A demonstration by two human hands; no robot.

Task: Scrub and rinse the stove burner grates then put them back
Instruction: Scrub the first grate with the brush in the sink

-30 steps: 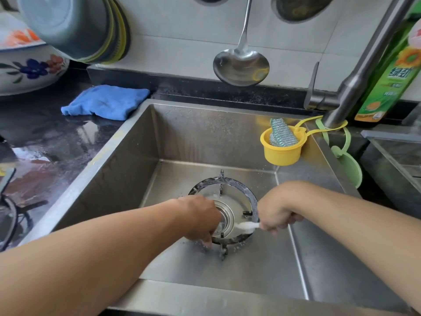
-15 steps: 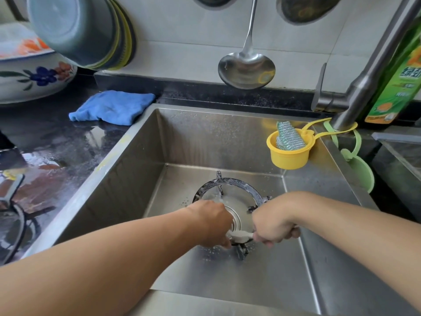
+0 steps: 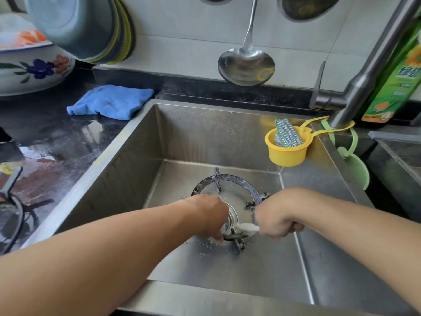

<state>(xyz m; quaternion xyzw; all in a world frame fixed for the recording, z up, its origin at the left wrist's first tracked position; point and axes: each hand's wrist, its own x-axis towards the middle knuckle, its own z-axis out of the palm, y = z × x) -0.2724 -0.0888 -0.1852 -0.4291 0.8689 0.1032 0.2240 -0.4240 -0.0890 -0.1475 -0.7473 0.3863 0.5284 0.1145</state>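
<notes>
Left hand (image 3: 210,215) pins grate (image 3: 230,179) on sink (image 3: 136,142) floor over drain, right hand (image 3: 274,218) fisted round brush (image 3: 247,227); best short firm strokes along near rim, grate steadied.

White wall tiles (image 3: 182,42) fill the top of the frame, above a dark, wet stone counter (image 3: 57,137) at left. A steel sink basin (image 3: 205,133) takes up the centre, its faucet (image 3: 364,76) rising at upper right. Daylight glints off the counter and the basin walls
</notes>
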